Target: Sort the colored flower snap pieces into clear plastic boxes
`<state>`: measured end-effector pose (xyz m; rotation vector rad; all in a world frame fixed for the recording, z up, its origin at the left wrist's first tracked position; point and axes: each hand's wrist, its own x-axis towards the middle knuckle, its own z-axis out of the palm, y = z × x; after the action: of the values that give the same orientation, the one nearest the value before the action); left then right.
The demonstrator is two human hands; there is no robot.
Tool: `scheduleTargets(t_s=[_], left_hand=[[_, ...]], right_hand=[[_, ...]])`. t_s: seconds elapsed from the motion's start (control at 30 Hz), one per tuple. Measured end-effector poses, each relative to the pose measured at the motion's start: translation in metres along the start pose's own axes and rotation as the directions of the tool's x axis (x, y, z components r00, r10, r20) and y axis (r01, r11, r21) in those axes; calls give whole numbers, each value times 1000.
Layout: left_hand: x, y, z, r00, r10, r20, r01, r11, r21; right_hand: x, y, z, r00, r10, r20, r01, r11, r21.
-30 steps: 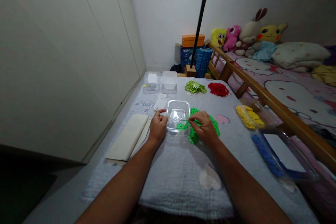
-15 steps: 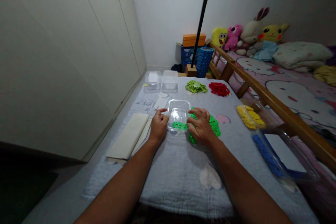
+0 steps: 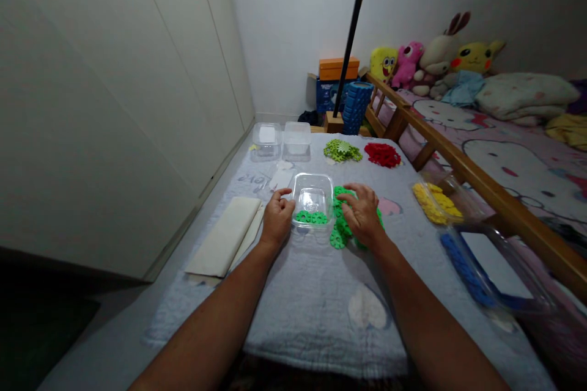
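A clear plastic box (image 3: 313, 193) stands in the middle of the grey blanket (image 3: 316, 293); several bright green snowflake pieces (image 3: 310, 217) lie in its near end. My left hand (image 3: 276, 219) rests against the box's left side, thumb and fingers curled on its wall. To the right of the box lies a pile of the same green pieces (image 3: 340, 233). My right hand (image 3: 363, 212) lies on top of that pile with fingers spread and bent down into the pieces.
Two more clear boxes (image 3: 280, 139) stand at the back, with a light green pile (image 3: 342, 151) and a red pile (image 3: 382, 155) beside them. Yellow pieces (image 3: 433, 203) and a tray of blue pieces (image 3: 477, 269) lie right, by the wooden bed rail (image 3: 463, 165). A folded white cloth (image 3: 224, 236) lies left.
A second ago my right hand pinched a green piece over the box; it has let go, more green pieces lie in the box, and the hand moved right onto the pile.
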<state>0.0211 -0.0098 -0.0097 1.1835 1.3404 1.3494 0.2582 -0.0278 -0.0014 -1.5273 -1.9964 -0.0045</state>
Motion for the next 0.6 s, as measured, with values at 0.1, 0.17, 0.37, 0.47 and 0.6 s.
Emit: scheduleTargets(t_s=[0.1, 0.17, 0.37, 0.47, 0.6], left_hand=[[0, 0, 0, 1000, 2, -7, -2, 1000, -4], [1, -1, 0, 1000, 11, -10, -11, 1000, -7], [1, -3, -2, 999, 33, -33, -34, 999, -13], [2, -5, -3, 999, 34, -30, -34, 999, -4], [3, -6, -2, 999, 19, -26, -19, 1000, -3]], right_hand=[[1, 16, -3, 995, 102, -10, -103, 993, -51], [1, 23, -5, 989, 144, 24, -142, 986, -88], [-2, 24, -14, 949, 69, 309, -36, 993, -112], [-6, 24, -15, 924, -3, 383, 40, 995, -90], [-6, 25, -14, 924, -12, 381, 39, 997, -63]])
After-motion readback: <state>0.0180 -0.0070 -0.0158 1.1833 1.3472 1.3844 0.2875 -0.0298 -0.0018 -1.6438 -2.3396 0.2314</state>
